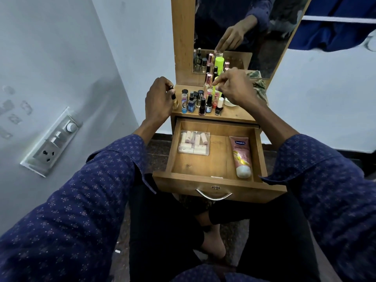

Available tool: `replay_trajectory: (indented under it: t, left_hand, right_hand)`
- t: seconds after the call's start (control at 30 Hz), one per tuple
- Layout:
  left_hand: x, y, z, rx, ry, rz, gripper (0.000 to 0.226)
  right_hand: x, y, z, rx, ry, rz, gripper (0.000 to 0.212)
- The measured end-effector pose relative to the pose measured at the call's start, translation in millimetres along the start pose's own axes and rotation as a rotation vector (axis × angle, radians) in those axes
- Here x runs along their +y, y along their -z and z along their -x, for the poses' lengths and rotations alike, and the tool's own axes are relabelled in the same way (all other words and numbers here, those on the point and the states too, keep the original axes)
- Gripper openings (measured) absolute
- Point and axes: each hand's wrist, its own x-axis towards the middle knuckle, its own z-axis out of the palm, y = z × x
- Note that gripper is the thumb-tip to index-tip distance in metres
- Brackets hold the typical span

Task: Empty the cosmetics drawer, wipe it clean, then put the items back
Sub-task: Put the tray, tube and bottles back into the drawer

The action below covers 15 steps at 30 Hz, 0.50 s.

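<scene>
At the shelf's left end, left hand (157,98) fingers grip a small bottle (174,98); right hand (234,88) pinches among the standing bottles (203,102). Nearer, the open drawer (213,182) still holds a clear pouch (194,143) and pink tube (241,155), so emptying looks nearly done; wiping remains

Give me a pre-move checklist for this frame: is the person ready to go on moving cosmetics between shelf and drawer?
1. Drawer pulled fully open: ok.
2. Drawer holding only the pink lotion tube and the clear packet of small tubes: ok.
3. Left hand gripping a small bottle: ok.
4. Right hand free to take an item: cannot tell; its fingertips are among the shelf bottles.
5. Shelf bottles upright: ok.
6. Drawer wiped already: cannot tell; cloth lies on the shelf beside the mirror.
</scene>
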Motion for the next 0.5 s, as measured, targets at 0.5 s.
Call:
replay_trajectory:
  t: [0.5]
  left_hand:
    - [-5, 6, 23, 0.021, -0.007, 0.016, 0.006]
  right_hand:
    - [-31, -10, 4, 0.014, 0.179, 0.099, 0.014]
